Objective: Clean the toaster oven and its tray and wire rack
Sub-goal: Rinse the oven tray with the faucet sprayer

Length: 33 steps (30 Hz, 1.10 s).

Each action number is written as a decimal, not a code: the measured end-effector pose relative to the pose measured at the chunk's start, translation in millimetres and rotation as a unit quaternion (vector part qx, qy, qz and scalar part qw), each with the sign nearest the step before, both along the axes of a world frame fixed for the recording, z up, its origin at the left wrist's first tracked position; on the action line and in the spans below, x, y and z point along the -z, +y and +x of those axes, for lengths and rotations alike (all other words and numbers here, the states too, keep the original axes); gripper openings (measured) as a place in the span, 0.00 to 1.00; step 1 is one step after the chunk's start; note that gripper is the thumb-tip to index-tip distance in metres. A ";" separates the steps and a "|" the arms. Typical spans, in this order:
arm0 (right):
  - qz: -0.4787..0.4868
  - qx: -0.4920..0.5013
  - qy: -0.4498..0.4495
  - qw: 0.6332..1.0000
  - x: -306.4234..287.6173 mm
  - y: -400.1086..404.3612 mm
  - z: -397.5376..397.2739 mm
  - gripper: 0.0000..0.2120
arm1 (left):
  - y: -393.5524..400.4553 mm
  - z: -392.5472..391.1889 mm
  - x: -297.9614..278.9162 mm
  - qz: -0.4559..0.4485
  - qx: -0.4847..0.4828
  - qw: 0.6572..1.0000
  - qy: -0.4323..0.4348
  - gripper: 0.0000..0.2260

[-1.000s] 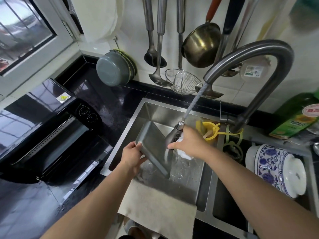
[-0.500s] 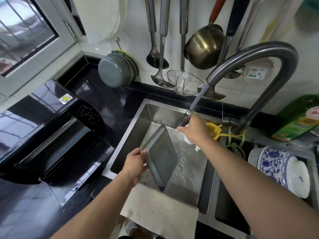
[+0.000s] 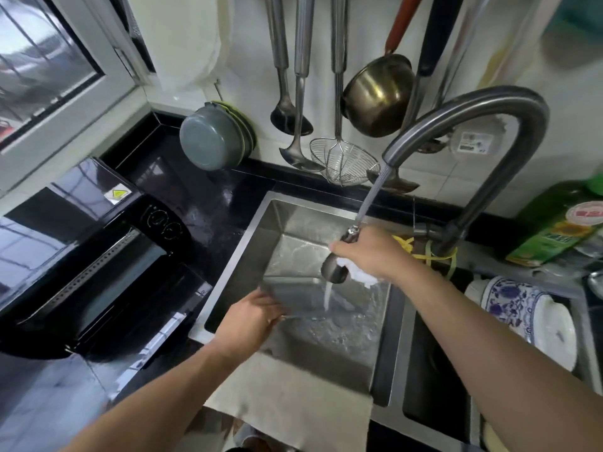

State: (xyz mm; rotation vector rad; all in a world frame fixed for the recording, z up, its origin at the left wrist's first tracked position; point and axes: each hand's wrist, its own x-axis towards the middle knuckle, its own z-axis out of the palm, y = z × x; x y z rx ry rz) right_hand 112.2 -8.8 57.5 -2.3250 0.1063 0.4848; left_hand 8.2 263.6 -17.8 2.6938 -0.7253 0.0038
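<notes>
The grey metal oven tray [image 3: 293,293] lies tilted inside the steel sink [image 3: 248,243]. My left hand [image 3: 248,316] grips its near left edge. My right hand [image 3: 368,252] grips the pull-out spray head [image 3: 334,269] of the tap together with a white cloth [image 3: 363,277] bunched under the palm. Water runs from the spray head onto the tray. The black toaster oven [image 3: 85,262] stands on the dark counter at the left with its door open. I see no wire rack.
The curved tap [image 3: 473,132] arches over the sink. Ladles, a wire skimmer [image 3: 344,161] and a brass pot hang on the wall behind. A beige towel [image 3: 293,402] drapes over the sink's front edge. A blue-and-white ceramic pot [image 3: 525,318] sits in the right basin.
The tray has turned from standing nearly upright to lying flatter in the sink. My right hand has brought the spray head over it, and water now falls on the tray.
</notes>
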 end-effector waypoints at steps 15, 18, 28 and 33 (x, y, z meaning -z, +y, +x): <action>-0.069 -0.164 -0.015 0.984 -7.9 -33.4 30.5 0.19 | -3.6 7.8 -41.4 -0.036 0.015 0.996 0.075 0.14; -0.213 -0.245 -0.009 0.946 -10.5 -60.8 37.3 0.20 | -7.5 25.0 -63.1 -0.062 -0.015 0.984 0.165 0.10; -0.573 -0.136 0.029 0.808 -2.1 -88.8 53.5 0.27 | -22.7 52.8 -100.2 -0.135 -0.144 0.935 0.296 0.07; -0.418 -0.085 -0.059 0.902 6.7 -99.0 32.2 0.25 | -10.8 60.2 -116.1 -0.208 -0.215 0.921 0.250 0.11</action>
